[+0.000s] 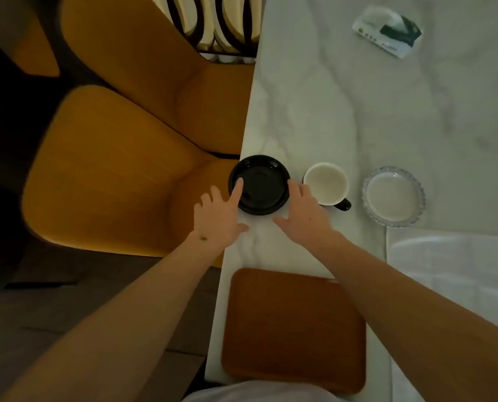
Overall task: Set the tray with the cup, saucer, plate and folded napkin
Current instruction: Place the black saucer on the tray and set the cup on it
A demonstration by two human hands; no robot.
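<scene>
While nothing sits on the wooden tray (294, 329) yet, at the bottom centre of the frame, your task looks barely begun: all four items remain to be placed. Your left hand (217, 217) has fingers spread and straight, index finger lying on the rim of the black saucer (260, 184) at mid-frame; your right hand (302, 211) is likewise relaxed, fingertips touching the saucer's right edge. Neither grasps it yet. White cup (326, 184) with a dark handle stands just beside the saucer, right. Clear glass plate (394, 197) further right, apart from the cup. White napkin (456, 274) lies lower right, beside the tray.

Edges: saucer overhangs the marble table (357, 111) edge at left, above the yellow chair (120, 175); a nudge leftward could tip it off. Bare tabletop lies between saucer and tray. Tissue pack (386, 30) upper right, well clear.
</scene>
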